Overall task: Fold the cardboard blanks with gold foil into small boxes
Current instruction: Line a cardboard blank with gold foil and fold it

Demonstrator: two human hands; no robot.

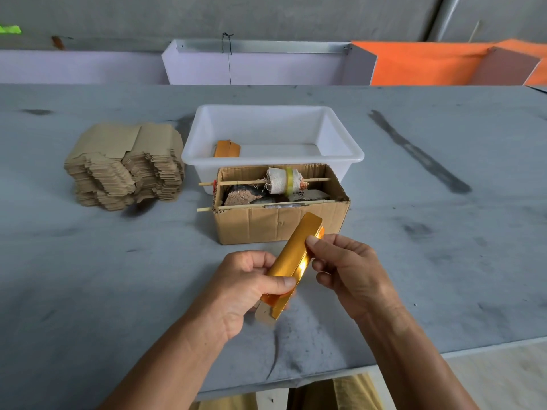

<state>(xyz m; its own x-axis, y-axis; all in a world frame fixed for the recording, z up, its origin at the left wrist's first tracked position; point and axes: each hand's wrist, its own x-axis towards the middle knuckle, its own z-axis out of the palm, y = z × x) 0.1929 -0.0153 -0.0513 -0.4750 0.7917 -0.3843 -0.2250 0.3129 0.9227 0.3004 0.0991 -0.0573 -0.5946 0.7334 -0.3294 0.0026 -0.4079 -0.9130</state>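
Blank: a gold-foil cardboard piece, partly folded into a long narrow shape, is held above the table at 6 o'clock of the carton; it is tilted, its far end pointing toward 1 o'clock and its near end toward 7 o'clock, where a bare cardboard flap is seen.
Left hand: the near end of the blank is gripped, with the thumb laid across the gold face and the fingers curled behind it.
Right hand: the far half of the blank is pinched along its right edge, with the thumb tip pressed on the foil and the other fingers curled beneath.
Stack: a pile of flat brown blanks is set on the table at 10 o'clock of the hands, just beside the tub.
Tub: a white plastic tub is placed at 12 o'clock, touching the carton's far side; one gold piece is seen in its left near corner.
Carton: an open brown box is placed between the tub and the hands; two thin sticks are run across it, and a cloth-wrapped roll is carried on the far stick.
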